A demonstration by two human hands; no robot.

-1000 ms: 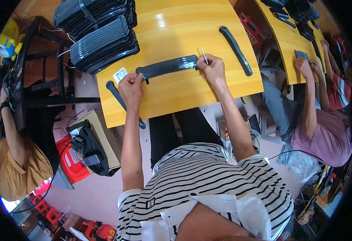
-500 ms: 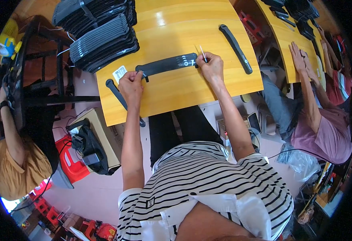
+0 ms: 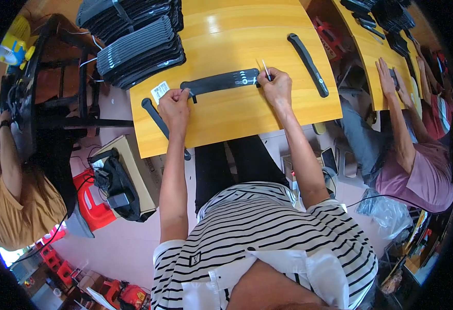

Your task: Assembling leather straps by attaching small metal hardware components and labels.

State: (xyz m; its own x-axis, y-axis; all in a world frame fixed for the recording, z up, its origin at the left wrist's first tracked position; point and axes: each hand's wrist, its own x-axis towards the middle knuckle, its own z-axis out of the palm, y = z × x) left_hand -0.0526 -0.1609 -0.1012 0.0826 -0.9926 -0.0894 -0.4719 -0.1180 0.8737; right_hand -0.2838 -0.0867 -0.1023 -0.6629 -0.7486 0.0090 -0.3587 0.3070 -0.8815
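A long black flat strap (image 3: 220, 81) lies across the yellow wooden table (image 3: 247, 36). My left hand (image 3: 174, 106) pinches the strap's left end, beside a small white tag (image 3: 160, 91). At the strap's right end is my right hand (image 3: 275, 86), closed around a thin light-coloured stick (image 3: 265, 70) that points up and away from me.
Stacks of black straps (image 3: 138, 49) fill the table's far left. One black strap (image 3: 308, 63) lies at the right, another (image 3: 157, 120) at the left edge. A second yellow table (image 3: 376, 62) with a person's arm (image 3: 399, 116) is to the right. Another person (image 3: 9, 196) sits left.
My right hand has shifted slightly with the stick at the strap's right end. The left hand stays on the left end.
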